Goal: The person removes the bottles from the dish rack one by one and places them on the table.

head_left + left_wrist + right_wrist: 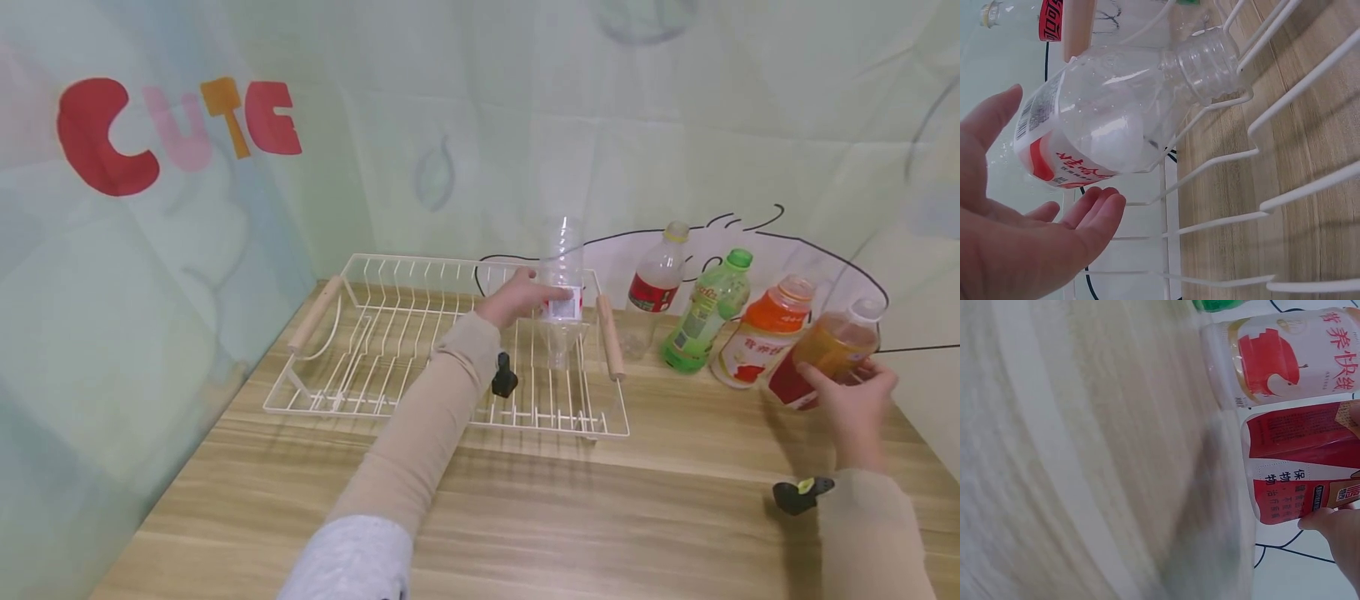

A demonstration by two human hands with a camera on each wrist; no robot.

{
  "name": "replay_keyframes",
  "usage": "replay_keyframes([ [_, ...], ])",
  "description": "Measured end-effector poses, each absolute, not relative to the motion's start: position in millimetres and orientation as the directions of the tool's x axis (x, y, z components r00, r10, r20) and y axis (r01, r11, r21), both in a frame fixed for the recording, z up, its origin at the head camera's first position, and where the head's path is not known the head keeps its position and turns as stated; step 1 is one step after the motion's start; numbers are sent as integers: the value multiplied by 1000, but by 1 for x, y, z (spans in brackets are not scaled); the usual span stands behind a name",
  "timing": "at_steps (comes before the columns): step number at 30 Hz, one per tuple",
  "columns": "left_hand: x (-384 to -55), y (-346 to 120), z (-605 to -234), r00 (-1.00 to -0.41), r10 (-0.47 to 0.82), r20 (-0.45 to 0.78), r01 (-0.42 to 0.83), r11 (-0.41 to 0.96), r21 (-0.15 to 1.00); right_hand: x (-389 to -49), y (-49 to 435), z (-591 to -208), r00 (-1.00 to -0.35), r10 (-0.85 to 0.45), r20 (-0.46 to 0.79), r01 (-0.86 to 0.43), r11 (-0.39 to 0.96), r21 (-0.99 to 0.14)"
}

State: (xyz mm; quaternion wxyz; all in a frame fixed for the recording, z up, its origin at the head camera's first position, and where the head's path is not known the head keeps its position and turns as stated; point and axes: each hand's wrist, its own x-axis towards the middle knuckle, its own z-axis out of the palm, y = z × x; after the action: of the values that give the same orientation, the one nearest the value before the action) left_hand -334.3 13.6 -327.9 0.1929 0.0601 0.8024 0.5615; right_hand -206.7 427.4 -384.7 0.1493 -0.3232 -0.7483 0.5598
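A clear plastic bottle (564,275) stands neck-down among the wires of a white dish rack (420,423). My left hand (519,298) is beside its label, thumb and fingers spread around it. In the left wrist view, a gap shows between the thumb and the clear bottle (1110,119), with the curled fingertips close to its label. At the right, my right hand (858,408) grips a red-labelled bottle (838,340) with amber upper walls. The right wrist view shows the thumb (1322,522) against the lower edge of its label.
Left of the gripped bottle stand an orange-capped-colour bottle with a white label (761,337), a green bottle (708,308) and a clear bottle with a red label (658,279). The rack has wooden handles (610,337). A printed curtain (465,125) hangs behind the wooden table (600,517).
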Motion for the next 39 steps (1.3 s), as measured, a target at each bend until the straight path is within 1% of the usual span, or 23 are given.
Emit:
replay_keyframes([
  [9, -334, 12, -326, -896, 368, -247, -117, 342, 932, -208, 428, -393, -743, 653, -150, 319, 148, -936],
  [12, -335, 14, -328, -889, 375, -261, -120, 360, 925, -210, 433, -400, -739, 658, -144, 319, 153, -935],
  [18, -337, 15, -331, -881, 375, -289, -134, 389, 912, -223, 456, -428, -727, 681, -87, 276, 174, -945],
  [21, -338, 15, -332, -883, 371, -288, -133, 390, 911, -226, 461, -434, -725, 685, -72, 264, 179, -948],
  [30, -337, 14, -333, -875, 402, -268, -118, 360, 926, -223, 454, -428, -742, 662, -106, 291, 176, -940],
  [35, -338, 13, -334, -877, 409, -254, -103, 356, 929, -219, 448, -422, -743, 660, -109, 285, 166, -944],
  [39, -339, 11, -332, -882, 405, -240, -86, 364, 928, -220, 448, -424, -740, 665, -100, 302, 196, -933],
])
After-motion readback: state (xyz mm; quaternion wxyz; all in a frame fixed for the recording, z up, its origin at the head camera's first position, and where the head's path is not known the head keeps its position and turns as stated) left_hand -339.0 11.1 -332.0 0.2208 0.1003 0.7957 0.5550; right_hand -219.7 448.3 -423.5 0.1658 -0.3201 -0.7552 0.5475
